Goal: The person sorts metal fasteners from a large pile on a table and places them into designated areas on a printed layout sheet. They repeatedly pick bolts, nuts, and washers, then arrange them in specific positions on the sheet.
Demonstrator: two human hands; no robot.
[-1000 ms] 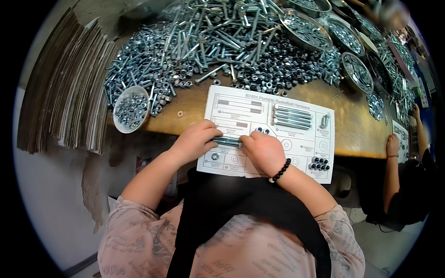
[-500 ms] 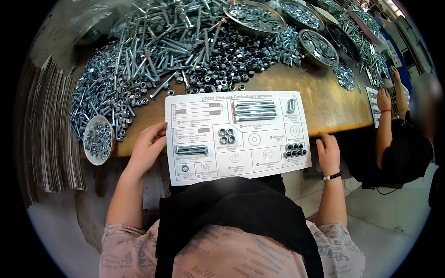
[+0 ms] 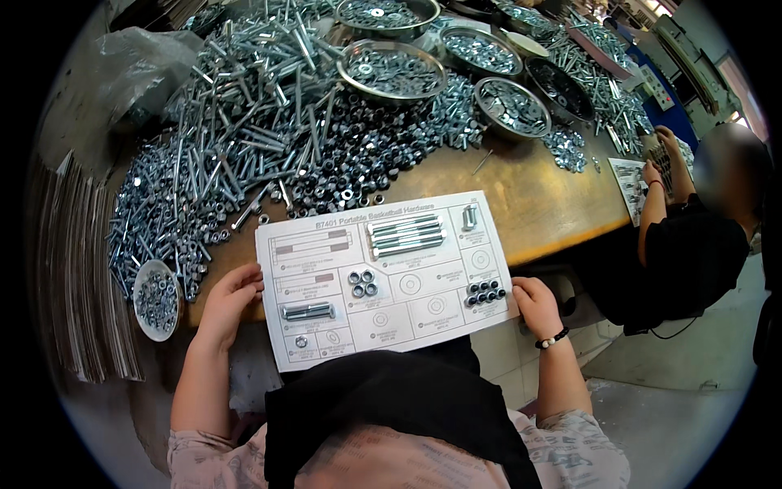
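A white printed hardware card (image 3: 383, 336) lies in front of me at the table's near edge, tilted slightly up to the right. My left hand (image 3: 228, 301) grips its left edge, and my right hand (image 3: 538, 306) pinches the lower right edge. Several long bolts (image 3: 407, 238) are fixed near the card's top, with shorter bolts (image 3: 308, 311) at the lower left. Lock nuts (image 3: 363, 284) form a small square in the middle. Small dark-topped nuts (image 3: 486, 293) sit in two rows beside my right hand. Short bolts (image 3: 469, 217) occupy the upper right, and a single nut (image 3: 301, 342) the bottom left.
Beyond the card, loose bolts (image 3: 252, 122) and nuts (image 3: 358, 147) are heaped on the wooden table (image 3: 440, 183). Metal bowls of washers (image 3: 391, 73) stand behind. A white bowl (image 3: 157, 332) is at the left, beside stacked cardboard (image 3: 77, 285). Another person (image 3: 692, 236) works at the right.
My right hand has come in from beside the card and closed on its right edge. The head view has shifted, so the heaps and bowls appear lower and further left.
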